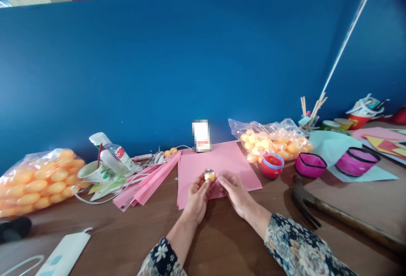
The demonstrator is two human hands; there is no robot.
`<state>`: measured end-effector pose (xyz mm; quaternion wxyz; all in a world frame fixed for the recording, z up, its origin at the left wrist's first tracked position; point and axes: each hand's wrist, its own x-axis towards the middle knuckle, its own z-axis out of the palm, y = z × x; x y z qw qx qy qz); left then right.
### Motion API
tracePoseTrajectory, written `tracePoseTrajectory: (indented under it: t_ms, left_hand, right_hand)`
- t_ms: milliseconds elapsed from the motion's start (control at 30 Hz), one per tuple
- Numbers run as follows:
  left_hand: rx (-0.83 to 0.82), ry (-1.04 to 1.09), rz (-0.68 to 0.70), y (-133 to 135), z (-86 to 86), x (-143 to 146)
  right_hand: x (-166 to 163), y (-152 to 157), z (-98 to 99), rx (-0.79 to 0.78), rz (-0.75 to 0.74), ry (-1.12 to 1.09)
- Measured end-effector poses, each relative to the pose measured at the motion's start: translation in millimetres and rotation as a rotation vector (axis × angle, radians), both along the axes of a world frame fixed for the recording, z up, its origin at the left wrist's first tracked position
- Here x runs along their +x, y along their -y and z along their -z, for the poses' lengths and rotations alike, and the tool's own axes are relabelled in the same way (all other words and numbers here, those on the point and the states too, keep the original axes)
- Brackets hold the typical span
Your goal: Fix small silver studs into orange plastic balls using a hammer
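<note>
A small round ball (209, 175), orange-yellow with a shiny silver part that looks like foil, sits in the fingertips of my left hand (199, 193). The thumb presses on its near side. Just to the right, my right hand (233, 189) has its thumb and forefinger pinched together close to the ball. What they pinch, if anything, is too small to make out. Both hands are over the front edge of a stack of pink paper sheets (218, 157) on the brown table (152, 233).
Clear bags of orange balls lie left (41, 181) and right (275, 140). A hammer (342, 214) rests beside my right forearm. Magenta fabric rings (311, 166) and a red cup (272, 167) stand behind it. Pink strips (152, 183) and a bottle (114, 153) are left; a blue partition (190, 56) rises behind.
</note>
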<state>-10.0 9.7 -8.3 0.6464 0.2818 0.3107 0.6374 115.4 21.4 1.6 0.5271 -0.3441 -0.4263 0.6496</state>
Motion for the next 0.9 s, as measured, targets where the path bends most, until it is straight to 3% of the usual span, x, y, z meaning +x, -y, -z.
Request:
tracePoseTrajectory:
  t_ms: [900]
  left_hand:
    - [-0.018,-0.068,-0.035,1.8,-2.2,1.1]
  right_hand:
    - [-1.7,1.4,1.4,0.029,-0.009,0.086]
